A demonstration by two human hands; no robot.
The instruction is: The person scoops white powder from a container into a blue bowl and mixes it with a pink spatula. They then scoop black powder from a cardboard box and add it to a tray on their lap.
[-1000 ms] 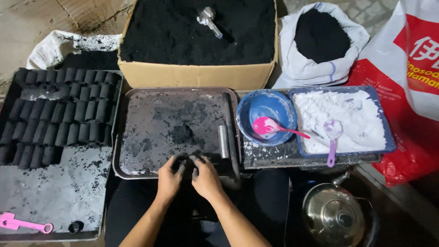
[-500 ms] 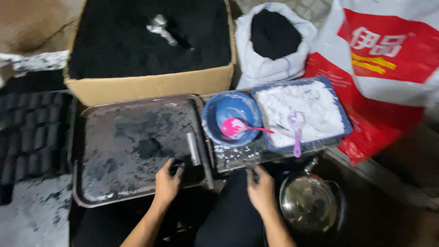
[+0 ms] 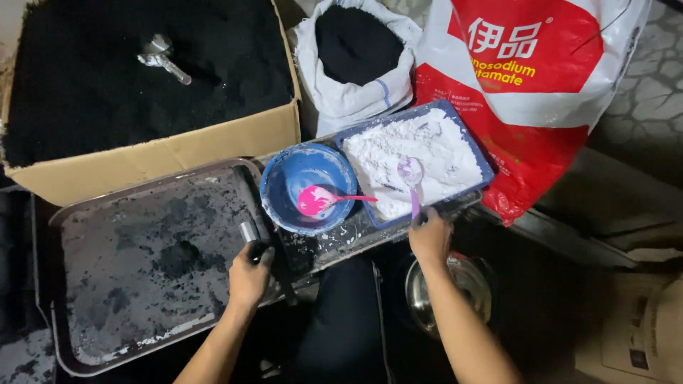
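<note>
We are gripping a metal tube and a lilac spoon over a sooty tray and a tub of white powder.

Starting at the left, the flat metal tray (image 3: 142, 284) is lying smeared with black dust, a cardboard box (image 3: 163, 153) of black powder behind it. Our left hand (image 3: 249, 277) is closing its fingers around a short metal tube (image 3: 250, 236) at the tray's right rim. The round blue bowl (image 3: 307, 188) is holding a pink spoon (image 3: 320, 200). Our right hand (image 3: 430, 238) is pinching the lilac spoon (image 3: 411, 178), whose bowl is resting on lumpy white powder in the blue rectangular tub (image 3: 416, 160).
</note>
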